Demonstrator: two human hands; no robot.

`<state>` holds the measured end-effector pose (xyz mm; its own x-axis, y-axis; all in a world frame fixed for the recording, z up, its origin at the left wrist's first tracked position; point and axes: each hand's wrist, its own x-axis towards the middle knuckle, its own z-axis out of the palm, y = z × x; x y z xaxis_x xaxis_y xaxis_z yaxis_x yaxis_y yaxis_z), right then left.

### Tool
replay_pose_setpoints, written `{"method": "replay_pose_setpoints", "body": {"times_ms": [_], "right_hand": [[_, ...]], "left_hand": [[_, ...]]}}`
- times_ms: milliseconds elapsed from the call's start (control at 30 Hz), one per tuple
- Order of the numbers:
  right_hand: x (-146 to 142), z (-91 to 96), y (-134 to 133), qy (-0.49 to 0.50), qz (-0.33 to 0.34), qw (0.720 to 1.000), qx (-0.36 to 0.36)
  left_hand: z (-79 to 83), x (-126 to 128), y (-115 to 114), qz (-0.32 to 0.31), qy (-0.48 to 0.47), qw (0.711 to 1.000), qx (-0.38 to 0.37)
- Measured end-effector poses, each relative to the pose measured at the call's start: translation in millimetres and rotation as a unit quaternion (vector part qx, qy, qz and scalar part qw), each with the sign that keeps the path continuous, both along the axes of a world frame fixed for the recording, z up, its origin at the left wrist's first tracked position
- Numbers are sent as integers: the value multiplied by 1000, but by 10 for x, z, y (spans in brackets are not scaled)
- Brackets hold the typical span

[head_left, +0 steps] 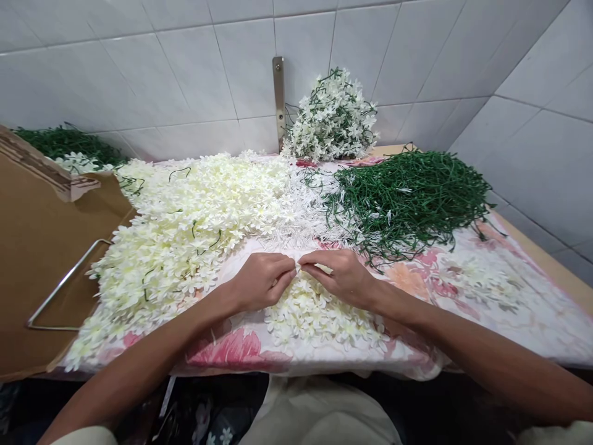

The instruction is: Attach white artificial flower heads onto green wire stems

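Observation:
My left hand [266, 279] and my right hand [340, 276] meet fingertip to fingertip over the front middle of the table. My right hand is closed, with a pale artificial flower [323, 269] partly showing under its fingers. Thumb and finger of my left hand are pinched, and whatever they grip is too small to make out. Beneath both hands lies a small heap of cream-white artificial flowers [319, 315]. Just beyond them are many thin white stalks [306, 216]. Dark green plastic stems [417, 198] form a large pile at the right.
A broad heap of loose white flowers [199, 204] covers the left side. Flowers joined to green stems [336, 117] are piled against the tiled wall [231, 74], beside a metal bracket [278, 93]. A cardboard box [50, 259] stands far left. A floral cloth [236, 349] covers the table.

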<state>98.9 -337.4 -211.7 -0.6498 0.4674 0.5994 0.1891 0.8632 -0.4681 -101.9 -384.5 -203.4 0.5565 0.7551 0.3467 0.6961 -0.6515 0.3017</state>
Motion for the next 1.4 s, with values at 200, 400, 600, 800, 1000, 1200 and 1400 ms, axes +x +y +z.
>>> {"method": "replay_pose_setpoints", "body": {"times_ms": [200, 400, 600, 800, 1000, 1200, 1400], "right_hand": [[-1, -35, 6, 2, -3, 999, 39], [10, -50, 13, -21, -22, 995, 96], [17, -20, -20, -46, -48, 994, 85], [15, -26, -25, -36, -52, 993, 96], [4, -40, -31, -43, -49, 992, 112], [-33, -52, -98, -47, -74, 989, 116], [-54, -98, -124, -54, -98, 985, 133]], "left_hand": [[-36, -15, -1, 17, -25, 998, -46], [-34, 3, -2, 68, -80, 989, -102], [-30, 14, 8, 114, -156, 978, -74], [-23, 23, -3, 78, -164, 982, -51], [-18, 17, 3, 63, -167, 983, -38], [-100, 21, -1, 50, -147, 987, 35], [-125, 39, -13, 47, -150, 986, 59]]}}
